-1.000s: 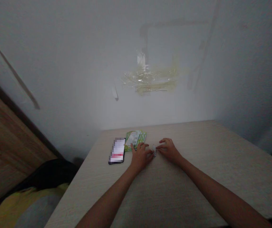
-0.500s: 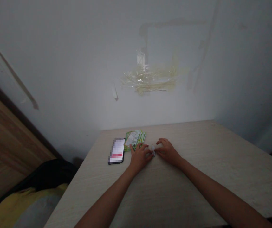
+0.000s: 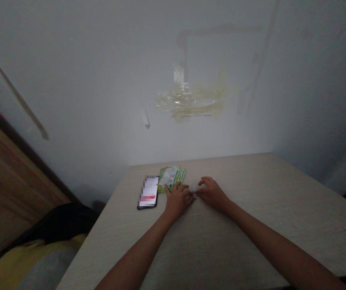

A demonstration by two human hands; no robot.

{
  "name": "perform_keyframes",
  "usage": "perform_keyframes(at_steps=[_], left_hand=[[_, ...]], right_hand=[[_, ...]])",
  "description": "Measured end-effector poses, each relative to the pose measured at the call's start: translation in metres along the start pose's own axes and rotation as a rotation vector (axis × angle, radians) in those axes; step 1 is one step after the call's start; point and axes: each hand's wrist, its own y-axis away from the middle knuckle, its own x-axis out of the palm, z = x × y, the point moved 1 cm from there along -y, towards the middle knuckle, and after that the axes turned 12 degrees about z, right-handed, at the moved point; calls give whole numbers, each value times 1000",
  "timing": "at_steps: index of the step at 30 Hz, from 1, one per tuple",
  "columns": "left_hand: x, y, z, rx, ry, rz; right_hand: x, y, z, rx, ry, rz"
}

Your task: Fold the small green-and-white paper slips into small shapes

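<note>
A small, clear or silvery object [image 3: 194, 192] sits between my two hands, low over the table; it is too small to name. My left hand [image 3: 178, 200] pinches its left side with thumb and forefinger, the other fingers bent. From the right, the fingertips of my right hand [image 3: 212, 194] close on the opposite side, its upper fingers curled above. Just beyond my left hand lies a pile of green and white printed packets [image 3: 173, 176], whose near edge is partly covered by my fingers.
A phone [image 3: 149, 192] with a lit, blurred screen lies left of the packets. The pale wooden table [image 3: 251, 177] meets a wall [image 3: 100, 80] with old tape [image 3: 191, 102] on it. Yellow and grey cloth [image 3: 36, 262] is beside the table's left edge.
Almost nothing differs. Both hands stay at the small object, which appears to have shifted very slightly between the fingertips.
</note>
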Motion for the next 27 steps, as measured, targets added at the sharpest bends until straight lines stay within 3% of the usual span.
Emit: perform_keyframes(at_steps=[14,27], left_hand=[[0,-1,1,5,25,2],[-1,-1,-1,-34,-40,47]], right_hand=[[-3,-3,1,81,-1,66],[-3,0,-1,79,-39,19]])
